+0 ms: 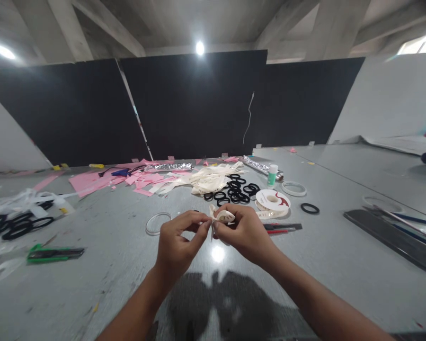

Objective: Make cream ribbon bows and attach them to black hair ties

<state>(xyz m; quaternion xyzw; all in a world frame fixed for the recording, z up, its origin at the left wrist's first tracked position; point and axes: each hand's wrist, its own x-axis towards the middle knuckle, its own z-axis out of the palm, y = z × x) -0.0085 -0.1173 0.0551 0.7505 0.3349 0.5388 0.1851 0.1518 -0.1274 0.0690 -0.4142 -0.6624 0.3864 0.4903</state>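
Observation:
Both hands meet over the grey table (pixel 110 265), a little above its surface. My right hand (pixel 243 232) pinches a folded piece of cream ribbon (pixel 223 215) between thumb and fingers. My left hand (pixel 179 241) is closed in a pinch at the same ribbon's left end. A strip of ribbon runs from the right hand back to a white ribbon spool (pixel 272 199) just behind it. A clear ring (pixel 157 222) lies on the table left of the hands. A red-and-black utility knife (pixel 283 228) lies right of the right hand.
A pile of black hair ties (pixel 234 188) and loose cream ribbon (pixel 209 180) lie behind, with pink paper scraps (pixel 102 181), foil rolls (pixel 257 166) and a glue bottle (pixel 271 174). A green cutter (pixel 53 254) and more black ties (pixel 16 225) sit left; a black tray (pixel 394 237) sits right.

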